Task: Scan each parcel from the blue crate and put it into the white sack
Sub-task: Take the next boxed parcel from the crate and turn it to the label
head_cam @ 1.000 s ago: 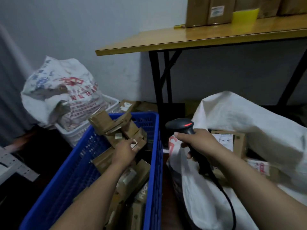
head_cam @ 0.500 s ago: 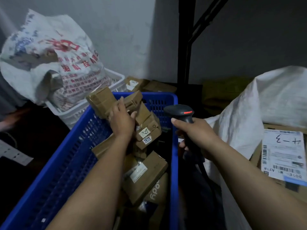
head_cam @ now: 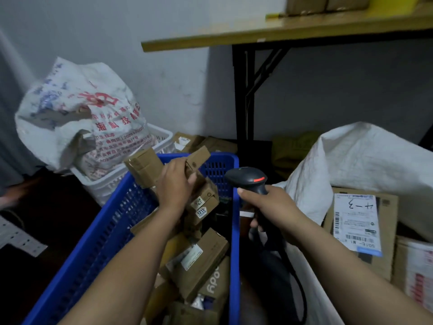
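Grips a small brown parcel in the left hand, fingers and thumb curled round its lower end. Holds the parcel tilted, upper end toward the far rim of the blue crate, above the heap inside. Contact between parcel and heap: cannot be determined.

Holds a black scanner in the right hand, fingers wrapped round the grip, index finger at the front just below the head. Points the scanner head left toward the crate, red light strip visible on top, just beside the crate's right wall. Trails a black cable from the grip down between crate and sack.

Locate in the crate a loose heap of brown cartons, several with white labels, one with a small sticker marked 1215, directly below the left hand.

Locate the white sack to the right of the crate, mouth open, with a cardboard box inside, white label with handwritten marks facing up.

Locate a printed sack at left rear, resting on a white basket just behind the crate.

Note the wooden table on black legs against the rear wall, cartons on top at the upper edge
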